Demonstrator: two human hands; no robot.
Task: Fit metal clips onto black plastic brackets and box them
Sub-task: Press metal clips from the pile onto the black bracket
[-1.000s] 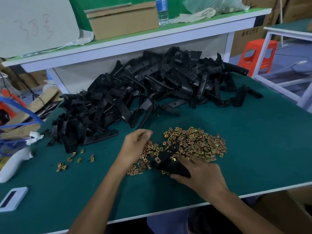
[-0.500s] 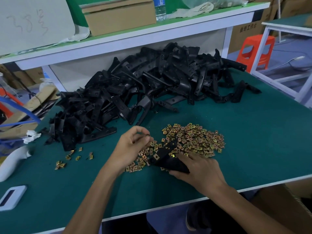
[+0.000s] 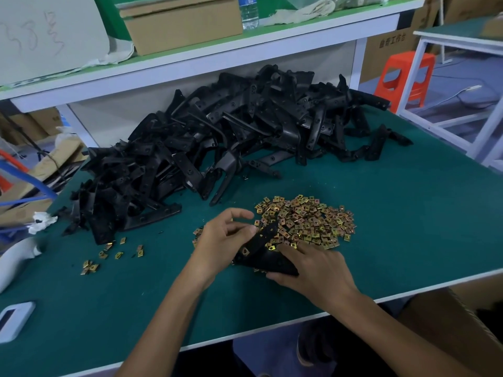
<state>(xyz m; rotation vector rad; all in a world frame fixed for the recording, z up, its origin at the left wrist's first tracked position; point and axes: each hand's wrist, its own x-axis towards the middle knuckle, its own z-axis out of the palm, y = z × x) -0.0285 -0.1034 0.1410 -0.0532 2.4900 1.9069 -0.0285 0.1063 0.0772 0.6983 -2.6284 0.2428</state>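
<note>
Now the black bracket [image 3: 268, 250] sits low at the near middle of the green tabletop [image 3: 408, 213], lying on the near edge of the clip pile [image 3: 307, 221]. Its narrow arm points up toward 1 o'clock. A gold clip [image 3: 245, 251] shows on its left edge. The right hand [image 3: 315, 270] grips the bracket's wide end from 4 o'clock, fingers curled over it and thumb beneath. The left hand [image 3: 226, 240] comes in from 9 o'clock, its curled fingertips pinching at the bracket's arm while the index finger arches above. I cannot tell whether another clip lies between those fingertips.

Half a second ago the left hand hovered over the clips, pinched shut and clear of the bracket; it has since closed onto the arm. The right hand keeps its hold, and the bracket's tip stands a little higher against the pile.

At 12 o'clock from the bracket a large heap of black brackets [image 3: 231, 142] stretches across the far tabletop. A small scatter of loose clips [image 3: 109, 257] lies well apart at 9 o'clock. A white handled tool [image 3: 13, 259] and a flat white device [image 3: 13, 319] lie at the left edge. On the shelf behind stand a cardboard box [image 3: 179, 23] and a water bottle [image 3: 249, 12]. An orange stool [image 3: 405, 77] stands at 2 o'clock, off the tabletop.
</note>
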